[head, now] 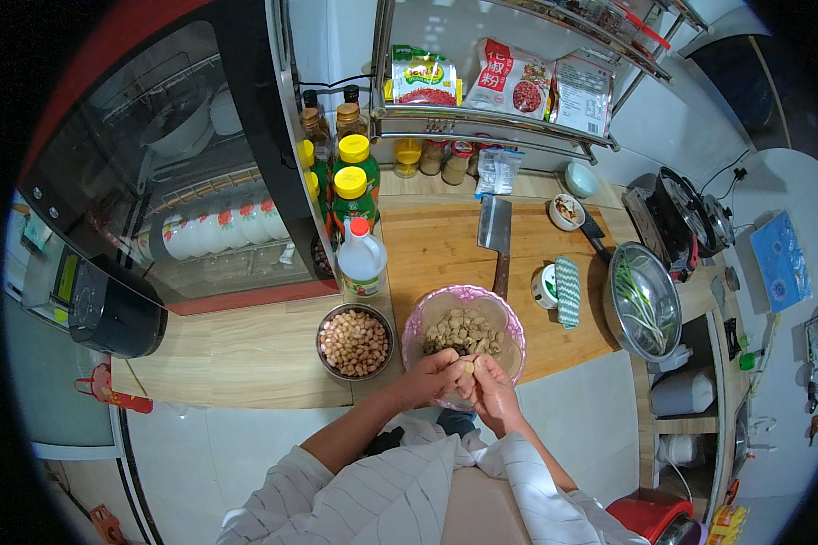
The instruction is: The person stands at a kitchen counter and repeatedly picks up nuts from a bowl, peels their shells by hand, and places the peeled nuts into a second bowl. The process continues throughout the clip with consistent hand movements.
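Note:
My left hand [437, 375] and my right hand [492, 394] meet over the near side of a pink-rimmed plastic basket [518, 327]. Pinched between the fingertips of both hands is a small pale peanut pod [469, 367]; whether it is cracked I cannot tell. A heap of brown peanuts in their shells [465, 330] lies in the basket, partly covered by my fingers. Just left of the basket stands a round metal bowl [320, 357] filled with shelled pinkish peanuts [356, 342].
Behind the basket a cleaver [495, 225] lies on a wooden cutting board [429, 235]. Rightward are a small tub [544, 286], a folded green-and-white cloth [568, 293] and a steel basin [675, 306] of scallions. A white jug [361, 259] and a dish cabinet [225, 170] stand left.

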`<state>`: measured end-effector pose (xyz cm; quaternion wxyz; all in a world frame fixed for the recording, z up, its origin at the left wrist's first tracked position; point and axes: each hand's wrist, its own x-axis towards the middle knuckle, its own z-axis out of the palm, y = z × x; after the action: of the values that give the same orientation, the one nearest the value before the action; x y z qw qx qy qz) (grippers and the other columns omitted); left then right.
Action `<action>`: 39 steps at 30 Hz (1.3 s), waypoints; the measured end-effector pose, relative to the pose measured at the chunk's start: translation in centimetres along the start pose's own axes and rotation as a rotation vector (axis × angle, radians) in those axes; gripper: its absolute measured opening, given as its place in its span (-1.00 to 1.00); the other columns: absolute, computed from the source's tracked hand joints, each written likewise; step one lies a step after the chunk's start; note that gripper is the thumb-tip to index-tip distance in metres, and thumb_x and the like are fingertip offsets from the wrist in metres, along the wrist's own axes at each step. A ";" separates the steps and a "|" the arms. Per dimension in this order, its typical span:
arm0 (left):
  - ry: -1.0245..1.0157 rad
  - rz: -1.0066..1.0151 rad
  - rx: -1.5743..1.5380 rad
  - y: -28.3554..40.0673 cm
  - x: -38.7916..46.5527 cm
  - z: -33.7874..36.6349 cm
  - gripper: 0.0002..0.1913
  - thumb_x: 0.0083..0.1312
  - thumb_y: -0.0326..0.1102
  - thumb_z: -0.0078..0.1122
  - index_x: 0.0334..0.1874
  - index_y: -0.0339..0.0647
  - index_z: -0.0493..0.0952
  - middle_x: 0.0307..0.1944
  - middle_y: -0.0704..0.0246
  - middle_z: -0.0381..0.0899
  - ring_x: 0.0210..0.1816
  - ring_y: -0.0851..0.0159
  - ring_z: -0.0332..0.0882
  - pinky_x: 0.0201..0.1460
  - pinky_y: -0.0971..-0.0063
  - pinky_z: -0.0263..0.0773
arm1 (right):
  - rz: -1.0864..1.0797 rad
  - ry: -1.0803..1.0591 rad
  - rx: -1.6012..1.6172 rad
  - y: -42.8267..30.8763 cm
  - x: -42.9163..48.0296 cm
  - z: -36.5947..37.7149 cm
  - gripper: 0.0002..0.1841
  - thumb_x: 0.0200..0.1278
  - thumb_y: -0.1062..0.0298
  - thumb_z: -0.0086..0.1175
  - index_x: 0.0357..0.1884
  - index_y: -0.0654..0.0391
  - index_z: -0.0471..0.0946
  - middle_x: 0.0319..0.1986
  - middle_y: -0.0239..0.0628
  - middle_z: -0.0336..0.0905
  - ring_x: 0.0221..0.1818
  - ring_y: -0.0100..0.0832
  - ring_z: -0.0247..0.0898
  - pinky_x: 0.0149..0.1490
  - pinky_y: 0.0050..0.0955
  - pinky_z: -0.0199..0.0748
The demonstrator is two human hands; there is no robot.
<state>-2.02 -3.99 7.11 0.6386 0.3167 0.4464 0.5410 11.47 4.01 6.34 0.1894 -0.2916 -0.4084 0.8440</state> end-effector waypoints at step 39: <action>0.052 0.129 0.241 -0.1 -0.3 0.5 -0.74 0.25 -0.15 -0.05 -0.46 -0.19 0.28 -0.53 0.50 0.34 -0.46 0.59 0.28 -0.47 0.65 0.26 | -0.029 -0.025 -0.334 -0.1 -0.7 0.7 -0.82 0.22 0.42 -0.10 -0.18 0.18 0.48 -0.47 -0.52 0.45 -0.52 -0.73 0.20 -0.40 -0.73 0.20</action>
<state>-1.55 -4.27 7.33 0.5480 0.4052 0.5032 0.5313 11.58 3.28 7.02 0.1454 -0.3026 -0.5493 0.7652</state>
